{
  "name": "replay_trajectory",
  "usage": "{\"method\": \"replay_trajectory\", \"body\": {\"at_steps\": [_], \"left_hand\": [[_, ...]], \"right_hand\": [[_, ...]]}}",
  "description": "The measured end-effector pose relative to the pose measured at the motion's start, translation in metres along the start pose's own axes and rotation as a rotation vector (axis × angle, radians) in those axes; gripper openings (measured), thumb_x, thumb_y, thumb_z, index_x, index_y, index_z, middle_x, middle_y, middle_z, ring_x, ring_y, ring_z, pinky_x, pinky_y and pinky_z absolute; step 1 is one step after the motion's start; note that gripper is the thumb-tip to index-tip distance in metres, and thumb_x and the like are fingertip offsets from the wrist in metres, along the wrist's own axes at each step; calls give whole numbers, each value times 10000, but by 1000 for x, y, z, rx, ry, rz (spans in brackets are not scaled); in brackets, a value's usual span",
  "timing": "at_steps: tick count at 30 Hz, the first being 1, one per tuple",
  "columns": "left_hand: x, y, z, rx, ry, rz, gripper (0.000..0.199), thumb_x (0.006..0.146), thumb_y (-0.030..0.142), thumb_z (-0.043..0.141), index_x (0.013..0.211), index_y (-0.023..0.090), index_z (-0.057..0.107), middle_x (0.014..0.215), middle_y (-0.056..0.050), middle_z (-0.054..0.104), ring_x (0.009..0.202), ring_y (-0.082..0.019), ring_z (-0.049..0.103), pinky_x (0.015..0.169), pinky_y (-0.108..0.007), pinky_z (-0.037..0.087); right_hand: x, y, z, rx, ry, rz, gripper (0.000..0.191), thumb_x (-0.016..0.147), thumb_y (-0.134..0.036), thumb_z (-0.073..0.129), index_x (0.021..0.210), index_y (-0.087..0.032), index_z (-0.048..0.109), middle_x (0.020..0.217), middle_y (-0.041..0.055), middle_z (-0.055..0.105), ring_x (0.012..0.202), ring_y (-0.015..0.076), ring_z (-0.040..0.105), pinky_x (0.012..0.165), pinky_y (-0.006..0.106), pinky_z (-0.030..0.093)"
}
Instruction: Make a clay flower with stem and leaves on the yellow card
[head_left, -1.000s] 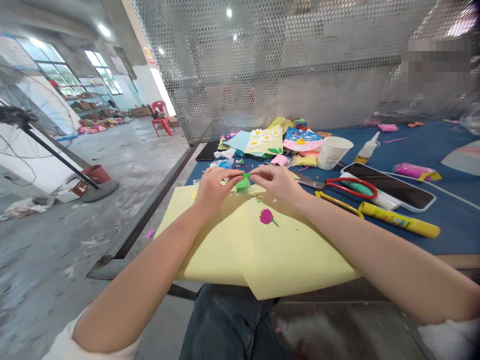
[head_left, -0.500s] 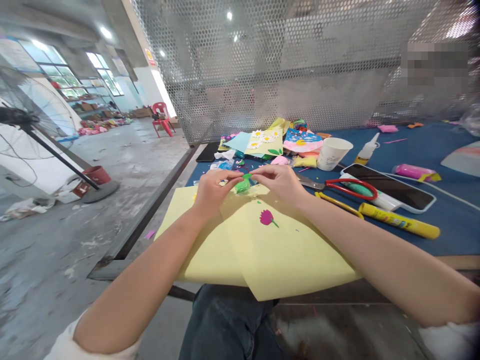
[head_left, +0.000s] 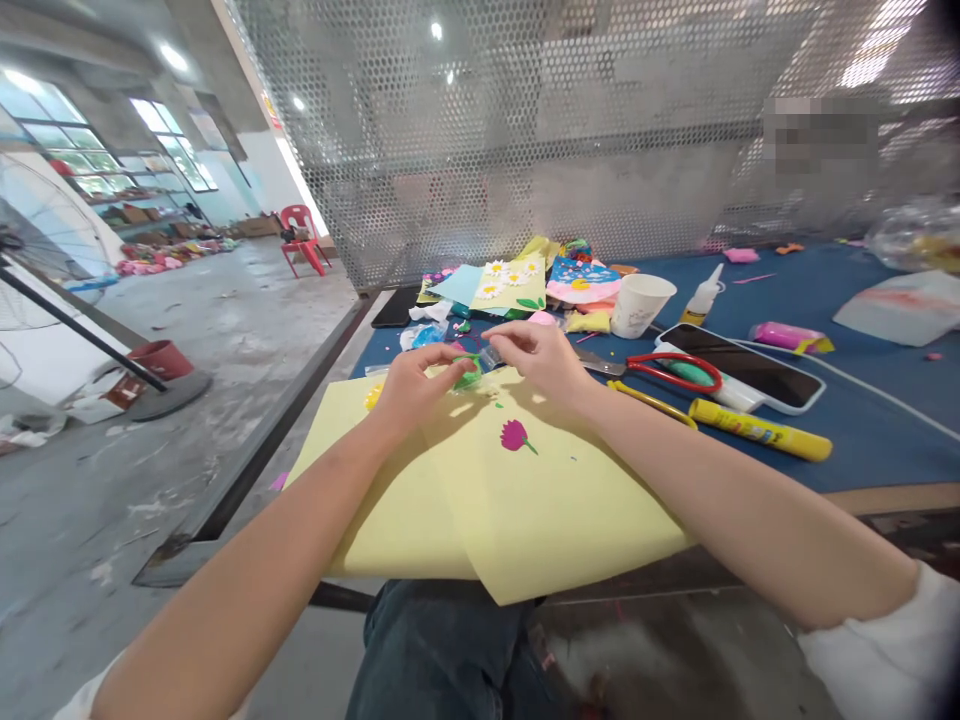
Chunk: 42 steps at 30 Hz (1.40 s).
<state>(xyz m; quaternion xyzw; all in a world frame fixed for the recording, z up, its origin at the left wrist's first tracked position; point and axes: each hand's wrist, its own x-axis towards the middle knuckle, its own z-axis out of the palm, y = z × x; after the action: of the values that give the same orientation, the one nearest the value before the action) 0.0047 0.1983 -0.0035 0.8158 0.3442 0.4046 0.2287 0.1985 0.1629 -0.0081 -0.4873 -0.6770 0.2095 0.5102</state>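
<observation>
Left hand (head_left: 416, 390) is pinching a small green craft piece (head_left: 469, 374) at the top edge of the yellow paper sheet (head_left: 487, 500); right hand (head_left: 536, 360) is keeping its fingers (head_left: 499, 343) narrowed just beside the piece.

Left arm: the bare left forearm (head_left: 247, 570) reaches in from 7 o'clock, angled toward the centre.
Left hand: the left hand (head_left: 418, 392) sits knuckles up, its left fingers (head_left: 448, 367) curled and pinched together.
Right arm: the bare right forearm (head_left: 720, 500) comes in from 4 o'clock, nearly level.
Right hand: the right hand (head_left: 541, 360) is bent slightly down at the wrist, its right fingertips (head_left: 501, 337) pinched, just beside the left fingers.
</observation>
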Motion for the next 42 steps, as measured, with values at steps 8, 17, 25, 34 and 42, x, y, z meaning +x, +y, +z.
{"method": "replay_trajectory", "body": {"at_steps": [8,17,25,34,42], "left_hand": [[0,-20,4,333,-90,207,199,856,384,622,856,221,735,835,-48,713,845,-214,642,800,-362,510],[7,-32,5,372,-214,465,289,933,420,547,887,229,760,891,-31,741,910,-202,600,889,-359,432],[7,-31,15,424,-297,481,267,918,416,574,909,241,774,842,-20,719,835,-190,582,794,-327,393],[3,-28,18,357,-313,417,193,857,401,668,917,256,781,957,-11,738,948,-209,566,842,-323,389],[1,-29,22,351,-329,424,202,867,425,646,869,281,788,983,-3,731,994,-218,541,892,-346,368]], "right_hand": [[15,-7,-42,95,574,-196,238,896,-359,500,933,-204,676,590,-25,547,481,97,469,539,261,430],[19,19,-73,-762,38,270,306,845,-304,476,923,-219,759,915,46,745,810,205,648,678,287,447],[-8,-7,-76,-1104,-420,417,386,804,-318,554,1170,-331,673,1080,11,736,972,259,653,634,289,425],[-4,-20,-49,-1408,-539,486,449,813,-131,510,1251,-205,575,1185,146,683,1034,306,659,682,323,465],[-16,-31,-36,-1566,-526,474,366,832,-55,466,1182,-83,570,964,191,726,925,299,691,690,330,425]]}}
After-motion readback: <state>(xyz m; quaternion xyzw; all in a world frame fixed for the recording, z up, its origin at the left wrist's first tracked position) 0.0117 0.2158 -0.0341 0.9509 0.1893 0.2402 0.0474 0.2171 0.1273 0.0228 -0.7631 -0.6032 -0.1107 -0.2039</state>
